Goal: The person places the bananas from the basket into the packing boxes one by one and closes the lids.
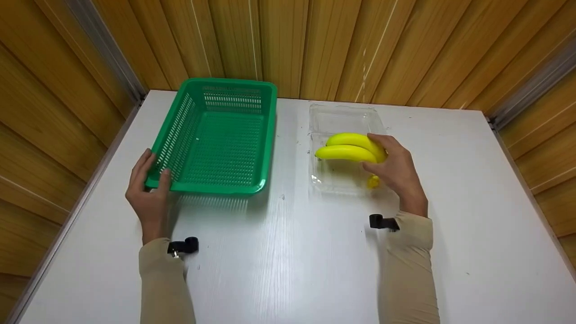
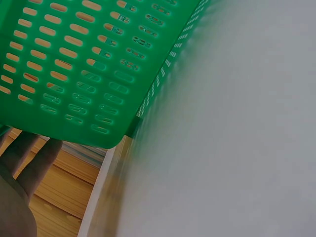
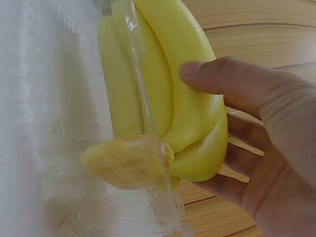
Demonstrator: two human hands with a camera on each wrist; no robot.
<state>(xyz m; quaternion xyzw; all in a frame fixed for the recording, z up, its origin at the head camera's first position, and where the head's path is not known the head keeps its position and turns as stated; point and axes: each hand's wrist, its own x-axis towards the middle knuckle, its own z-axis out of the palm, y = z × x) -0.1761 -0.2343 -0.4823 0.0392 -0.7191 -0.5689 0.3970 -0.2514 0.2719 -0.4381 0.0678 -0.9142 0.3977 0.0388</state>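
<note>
On the right side of the table, my right hand grips a bunch of yellow bananas, thumb on the near side and fingers on the far side. The bunch sits in or just over a clear plastic container; how high it is I cannot tell. Through the container's clear wall the right wrist view shows the thick stem of the bunch. At the left, my left hand holds the near left corner of a green plastic basket, thumb over the rim. Its fingers show below the rim in the left wrist view.
The container's clear lid part lies folded back towards the rear wall. Wood-patterned panels stand behind and at both sides of the white table. A black wrist camera sits on each sleeve.
</note>
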